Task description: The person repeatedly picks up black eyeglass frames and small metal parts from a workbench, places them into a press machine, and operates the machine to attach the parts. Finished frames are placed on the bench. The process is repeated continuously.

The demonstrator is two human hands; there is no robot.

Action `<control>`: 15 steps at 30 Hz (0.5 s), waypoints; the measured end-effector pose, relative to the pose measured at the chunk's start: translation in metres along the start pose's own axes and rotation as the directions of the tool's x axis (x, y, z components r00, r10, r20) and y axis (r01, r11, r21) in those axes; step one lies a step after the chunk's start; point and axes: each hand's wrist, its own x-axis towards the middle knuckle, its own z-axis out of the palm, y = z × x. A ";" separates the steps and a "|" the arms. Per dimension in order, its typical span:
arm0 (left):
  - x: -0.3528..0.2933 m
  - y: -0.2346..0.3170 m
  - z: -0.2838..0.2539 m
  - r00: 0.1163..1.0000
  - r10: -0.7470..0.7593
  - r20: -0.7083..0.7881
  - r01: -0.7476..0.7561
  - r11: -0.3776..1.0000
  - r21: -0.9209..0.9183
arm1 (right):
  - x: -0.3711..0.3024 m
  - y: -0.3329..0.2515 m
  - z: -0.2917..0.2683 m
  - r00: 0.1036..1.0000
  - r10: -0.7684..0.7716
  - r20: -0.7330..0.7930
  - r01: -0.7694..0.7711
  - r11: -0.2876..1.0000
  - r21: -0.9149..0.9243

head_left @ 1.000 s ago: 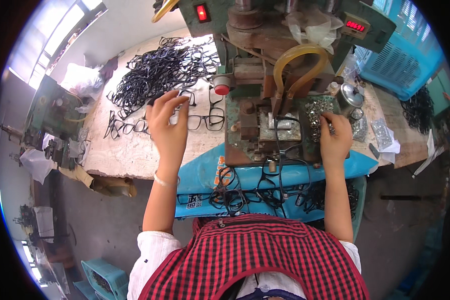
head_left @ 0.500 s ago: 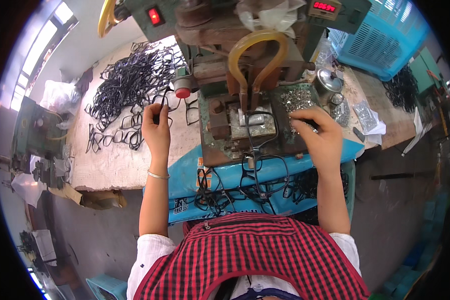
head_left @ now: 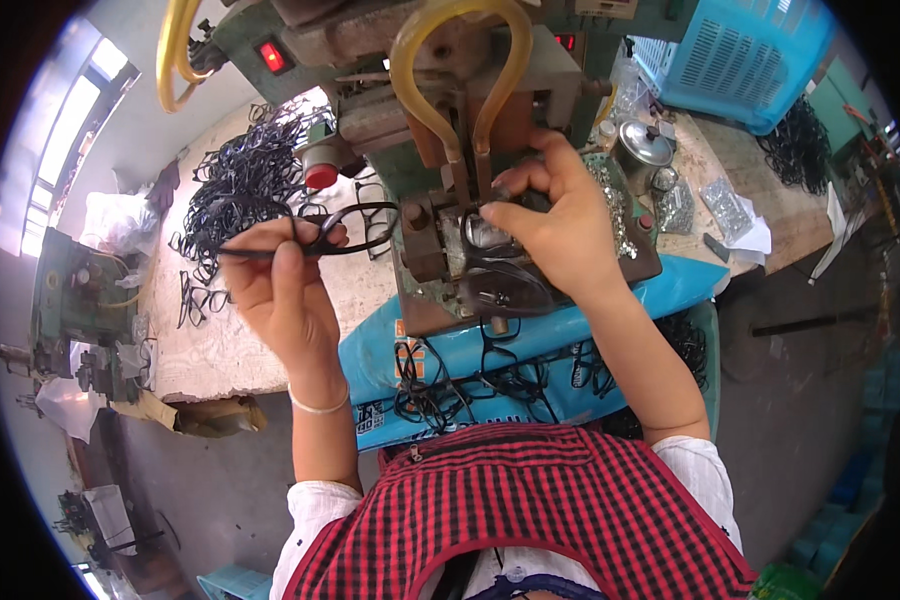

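Above the left part of the worktable, my left hand [head_left: 288, 290] grips a black eyeglass frame [head_left: 362, 247], its rim pointing toward the machine. My right hand [head_left: 570, 225] reaches in at the machine's two upright copper-coloured prongs [head_left: 473, 180]. Its thumb and forefinger are drawn together beside the prong tips; whatever they pinch is too small to make out. Another black eyeglass frame [head_left: 515, 290], blurred, hangs at the machine's block just below those fingers. Behind the right hand, a tray of small shiny metal parts [head_left: 620, 210] is partly covered.
A tangled heap of black eyeglass frames [head_left: 245, 165] covers the table's left side. On the blue plastic sheet [head_left: 370, 370] before me lie more frames. A red push button [head_left: 320, 177] juts out left of the machine. At right stand a lidded metal pot [head_left: 645, 145] and a blue crate [head_left: 735, 65].
My right hand has gone from the metal-parts tray to the prongs. My left hand has brought an eyeglass frame nearer, turning it sideways. The view has shifted slightly.
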 end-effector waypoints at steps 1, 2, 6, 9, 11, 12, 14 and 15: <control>0.010 0.013 0.014 0.989 0.071 0.131 -0.074 0.997 0.019 | -0.001 -0.001 0.003 0.999 0.034 0.004 -0.034 0.996 0.080; 0.019 0.022 0.022 0.955 0.140 0.260 -0.152 0.988 0.027 | -0.002 -0.002 0.007 0.998 0.066 0.012 -0.067 0.985 0.159; 0.040 0.014 0.040 0.987 0.097 0.129 -0.109 0.990 0.091 | -0.010 -0.007 0.021 0.994 0.100 -0.034 -0.086 0.951 0.296; 0.035 0.016 0.046 0.986 0.127 0.112 -0.135 0.989 0.067 | -0.017 -0.010 0.014 1.000 -0.006 -0.010 0.007 0.990 0.143; 0.019 0.017 0.044 0.975 0.129 0.183 -0.154 0.980 0.129 | -0.028 -0.018 0.004 1.000 0.012 0.008 -0.013 0.988 0.156; 0.009 0.021 0.045 0.966 0.118 0.231 -0.155 0.976 0.152 | -0.028 -0.014 -0.004 1.000 0.010 -0.008 -0.010 0.999 0.042; -0.005 0.014 0.040 0.842 0.212 0.497 -0.398 0.865 0.305 | -0.024 0.009 -0.029 0.999 -0.018 -0.036 0.011 0.981 -0.191; -0.007 0.012 0.043 0.766 0.213 0.607 -0.483 0.813 0.324 | -0.022 0.031 -0.046 0.994 -0.075 -0.082 0.026 0.873 -0.487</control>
